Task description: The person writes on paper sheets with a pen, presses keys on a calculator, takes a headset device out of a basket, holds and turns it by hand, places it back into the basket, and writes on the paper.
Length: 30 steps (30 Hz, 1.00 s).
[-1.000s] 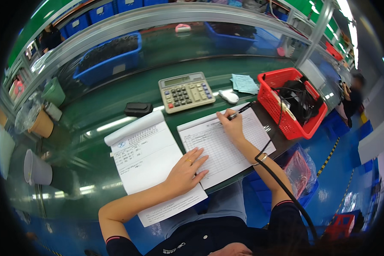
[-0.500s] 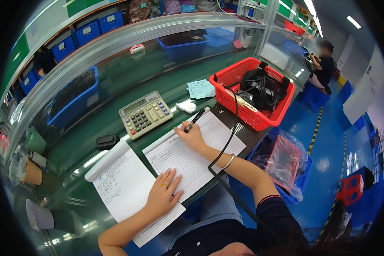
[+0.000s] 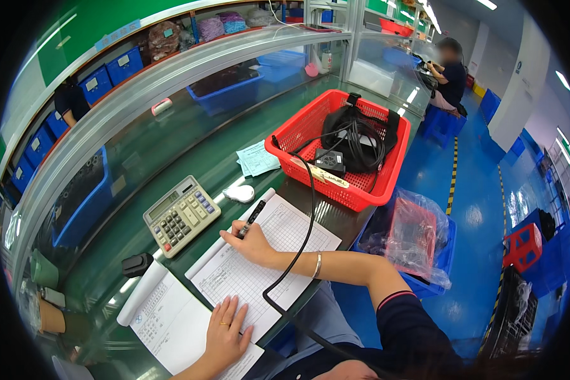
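My right hand [image 3: 252, 244] grips a black pen [image 3: 253, 217] over the upper left part of a gridded form [image 3: 291, 237]. Rows of handwriting show on that form's left side. My left hand [image 3: 227, 334] lies flat with fingers spread, across the form's lower edge and a second sheet [image 3: 171, 329] to its left. That second sheet has a rolled-back top and some written lines. Beyond the papers lie a beige calculator [image 3: 181, 215], a white oval object [image 3: 239, 193] and light blue slips [image 3: 258, 158]. A black cable [image 3: 307, 234] hangs over the form and my right forearm.
A red basket [image 3: 285, 149] with a black cable bundle [image 3: 361, 142] stands at the table's right end. Beside the table is a blue crate [image 3: 446, 253] with plastic-wrapped red items. A small black object [image 3: 137, 265] sits left of the papers. A person [image 3: 449, 73] sits far right.
The whole view has shifted and turned, so the table things appear further left. My right hand still holds the pen on the form; my left hand stays flat on the papers.
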{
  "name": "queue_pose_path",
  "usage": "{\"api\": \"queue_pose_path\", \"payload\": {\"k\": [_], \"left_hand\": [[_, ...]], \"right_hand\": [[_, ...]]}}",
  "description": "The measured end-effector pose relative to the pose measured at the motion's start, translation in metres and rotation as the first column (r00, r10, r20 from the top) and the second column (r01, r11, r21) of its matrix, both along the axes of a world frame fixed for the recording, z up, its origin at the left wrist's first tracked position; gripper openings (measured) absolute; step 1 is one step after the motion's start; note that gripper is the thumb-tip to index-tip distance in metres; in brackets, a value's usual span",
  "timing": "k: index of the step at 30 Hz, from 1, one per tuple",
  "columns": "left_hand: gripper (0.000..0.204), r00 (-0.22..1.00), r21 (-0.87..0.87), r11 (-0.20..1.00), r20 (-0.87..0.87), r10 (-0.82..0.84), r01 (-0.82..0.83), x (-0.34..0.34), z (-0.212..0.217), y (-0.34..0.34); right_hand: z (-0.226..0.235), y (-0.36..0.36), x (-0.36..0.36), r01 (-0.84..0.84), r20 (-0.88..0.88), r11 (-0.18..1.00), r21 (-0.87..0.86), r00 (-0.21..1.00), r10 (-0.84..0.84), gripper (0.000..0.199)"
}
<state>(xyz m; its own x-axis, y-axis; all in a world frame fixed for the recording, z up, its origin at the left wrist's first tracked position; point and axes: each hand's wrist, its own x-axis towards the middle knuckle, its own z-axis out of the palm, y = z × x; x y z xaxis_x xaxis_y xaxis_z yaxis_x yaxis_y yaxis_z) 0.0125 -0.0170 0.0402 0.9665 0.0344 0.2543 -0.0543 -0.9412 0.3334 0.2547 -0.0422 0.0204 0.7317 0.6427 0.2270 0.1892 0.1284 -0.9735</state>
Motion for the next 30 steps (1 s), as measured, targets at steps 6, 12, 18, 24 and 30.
{"api": "queue_pose_path", "payload": {"k": [6, 12, 18, 24, 30], "left_hand": [[0.050, 0.999, 0.015, 1.000, -0.034, 0.020, -0.019, 0.010, 0.006, -0.008], [0.049, 0.997, -0.012, 0.997, 0.025, 0.079, -0.079, -0.001, -0.007, 0.008], [0.051, 0.994, 0.004, 1.000, 0.103, 0.018, -0.019, 0.010, -0.036, 0.008], [0.060, 0.931, -0.704, 0.699, 0.158, 0.328, -0.127, -0.129, 0.164, -0.008], [0.102, 0.840, -0.660, 0.736, 0.479, 0.255, 0.153, -0.248, 0.307, -0.084]], "right_hand": [[-0.007, -0.001, 0.010, 0.004, 0.006, 0.999, 0.049, 1.000, -0.004, 0.035], [-0.002, 0.021, 0.000, -0.082, -0.066, 0.996, -0.037, 0.995, 0.080, 0.036], [-0.036, 0.006, 0.044, -0.006, -0.071, 0.999, 0.052, 0.997, 0.009, 0.036], [-0.006, -0.001, 0.009, -0.059, -0.134, 0.998, -0.026, 0.989, 0.055, 0.039], [-0.009, 0.004, 0.017, -0.041, -0.080, 0.998, -0.054, 0.996, 0.036, 0.038]]}}
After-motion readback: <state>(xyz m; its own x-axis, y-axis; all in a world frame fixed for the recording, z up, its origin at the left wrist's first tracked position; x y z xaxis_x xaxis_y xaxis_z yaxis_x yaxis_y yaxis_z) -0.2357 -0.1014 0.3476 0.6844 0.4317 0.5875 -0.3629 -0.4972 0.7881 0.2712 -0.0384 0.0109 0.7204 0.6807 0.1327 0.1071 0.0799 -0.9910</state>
